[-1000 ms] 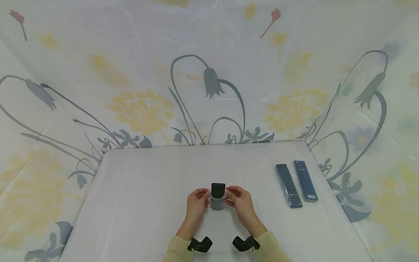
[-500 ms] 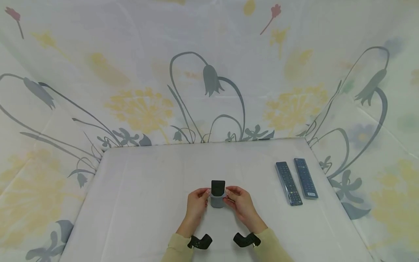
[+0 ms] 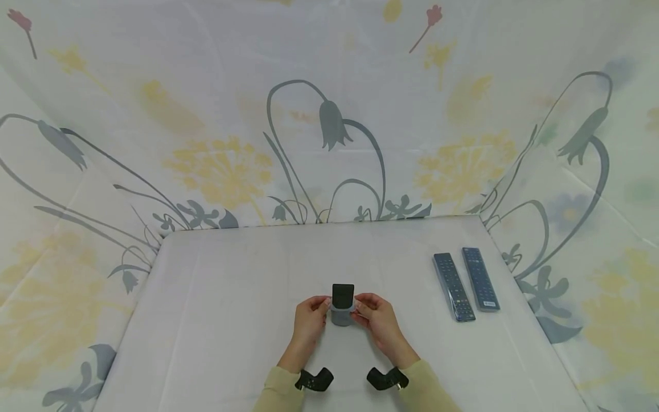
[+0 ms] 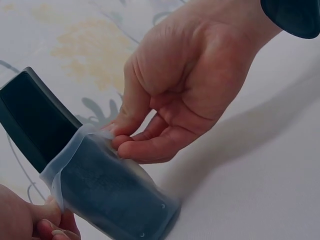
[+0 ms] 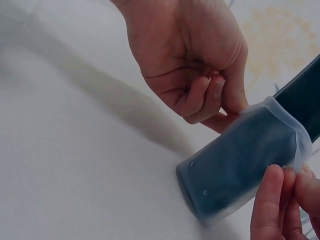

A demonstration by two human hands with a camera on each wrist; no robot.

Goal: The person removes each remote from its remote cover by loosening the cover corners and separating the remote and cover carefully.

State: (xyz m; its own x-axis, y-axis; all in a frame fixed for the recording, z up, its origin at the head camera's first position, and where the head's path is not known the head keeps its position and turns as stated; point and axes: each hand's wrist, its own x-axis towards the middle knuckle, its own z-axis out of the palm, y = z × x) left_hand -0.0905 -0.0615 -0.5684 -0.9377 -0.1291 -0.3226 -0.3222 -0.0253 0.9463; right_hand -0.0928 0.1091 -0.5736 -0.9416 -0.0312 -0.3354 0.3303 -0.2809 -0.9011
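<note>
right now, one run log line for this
left grip: pinching translucent sleeve; right grip: pinching same sleeve; dark device: partly inside sleeve; two remotes: on table, right side

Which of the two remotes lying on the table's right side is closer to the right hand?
The left remote in the head view; the other remote, with a pale label at its near end, lies farther from the right hand.
</note>
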